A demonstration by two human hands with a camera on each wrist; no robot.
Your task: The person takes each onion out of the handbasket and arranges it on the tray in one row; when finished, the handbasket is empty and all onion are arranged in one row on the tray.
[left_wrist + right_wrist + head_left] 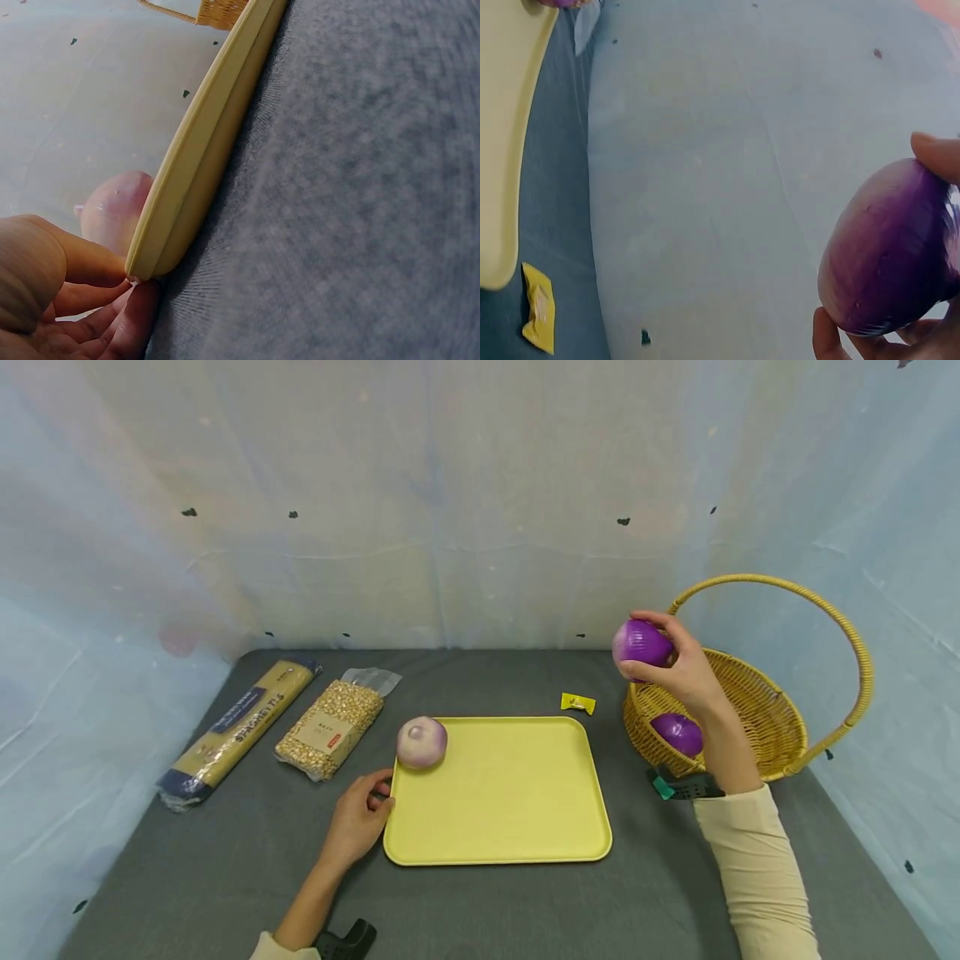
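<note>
Above the near-left rim of a wicker basket point(757, 693), my right hand point(678, 672) grips a purple onion point(641, 643), fingers over its top and thumb beneath. The right wrist view shows this purple onion point(885, 251) with a paler end facing away from the palm. My left hand point(360, 818) pinches the left edge of a yellow tray point(498, 793); in the left wrist view the thumb and fingers meet at the tray's rim point(180, 180). A pale purple-white onion point(422, 743) sits in the tray's far left corner. Another purple onion point(677, 734) lies inside the basket.
A small yellow wrapped candy point(578, 703) lies behind the tray's far right corner. To the left are a bag of yellow kernels point(330, 727) and a spaghetti pack point(238, 731). The basket's tall arched handle point(858, 652) rises at the right. A pale sheet point(450, 527) hangs behind the grey table.
</note>
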